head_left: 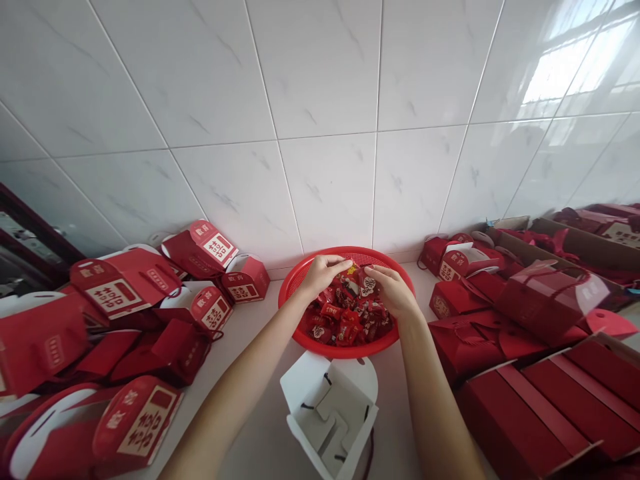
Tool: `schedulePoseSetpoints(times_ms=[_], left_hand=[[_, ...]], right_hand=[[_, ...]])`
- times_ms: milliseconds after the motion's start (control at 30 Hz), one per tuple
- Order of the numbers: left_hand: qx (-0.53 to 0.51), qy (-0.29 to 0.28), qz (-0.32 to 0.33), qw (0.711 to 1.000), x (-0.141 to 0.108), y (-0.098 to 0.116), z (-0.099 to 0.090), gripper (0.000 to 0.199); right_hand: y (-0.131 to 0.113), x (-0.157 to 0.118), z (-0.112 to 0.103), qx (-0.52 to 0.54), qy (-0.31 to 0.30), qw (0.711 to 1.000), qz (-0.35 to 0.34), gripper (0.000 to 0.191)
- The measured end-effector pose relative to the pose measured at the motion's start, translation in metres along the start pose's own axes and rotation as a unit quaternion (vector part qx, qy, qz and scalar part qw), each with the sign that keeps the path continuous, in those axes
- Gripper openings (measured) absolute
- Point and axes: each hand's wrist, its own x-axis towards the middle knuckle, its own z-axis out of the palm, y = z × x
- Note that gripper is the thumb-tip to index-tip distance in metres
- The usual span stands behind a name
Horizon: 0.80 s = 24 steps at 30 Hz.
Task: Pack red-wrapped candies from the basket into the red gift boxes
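A red plastic basket (345, 350) full of red-wrapped candies (345, 320) stands against the tiled wall. Over its far part, my left hand (323, 275) pinches a red wrapped candy with a yellow patch (351, 272) between thumb and fingers. My right hand (393, 290) has its fingertips closed on a red candy with a white printed mark (367, 285). The two hands are close together, a little apart. Directly in front of the basket sits an open gift box (327, 420), its white inside showing dark cord ends and folded bottom flaps.
Red gift boxes with white labels (117, 297) are piled on the left. More red boxes (530, 407) lie stacked on the right, beside cardboard cartons (585, 240) holding red items. A white tiled wall (325, 187) closes off the back of the white counter (255, 340).
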Motion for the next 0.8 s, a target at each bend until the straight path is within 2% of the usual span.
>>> schedulePoseSetpoints(times_ms=[67, 100, 200, 300, 467, 600, 800], left_hand=[[0.023, 0.008, 0.007, 1.000, 0.001, 0.001, 0.002, 0.040], [0.037, 0.013, 0.011, 0.999, 0.002, 0.001, 0.001, 0.041], [0.081, 0.016, 0.016, 0.996, 0.000, -0.001, -0.005, 0.041], [0.143, -0.030, 0.024, 0.989, -0.004, -0.006, -0.012, 0.030], [0.238, -0.148, 0.059, 0.958, -0.009, -0.014, -0.006, 0.035], [0.292, -0.183, 0.082, 0.935, -0.002, -0.011, 0.007, 0.039], [0.364, -0.217, 0.082, 0.902, 0.005, 0.001, 0.022, 0.046]], right_hand=[[0.000, -0.001, 0.002, -0.004, -0.008, 1.000, 0.000, 0.029], [0.000, -0.001, 0.002, -0.005, 0.008, 1.000, -0.006, 0.029], [0.004, 0.003, 0.000, 0.004, 0.113, 0.993, -0.045, 0.028], [0.007, 0.007, -0.004, 0.018, 0.184, 0.980, -0.075, 0.027], [0.007, 0.009, -0.005, 0.023, 0.211, 0.973, -0.095, 0.029], [0.007, 0.009, -0.005, 0.030, 0.231, 0.967, -0.103, 0.030], [0.008, 0.013, -0.010, 0.041, 0.250, 0.960, -0.117, 0.031]])
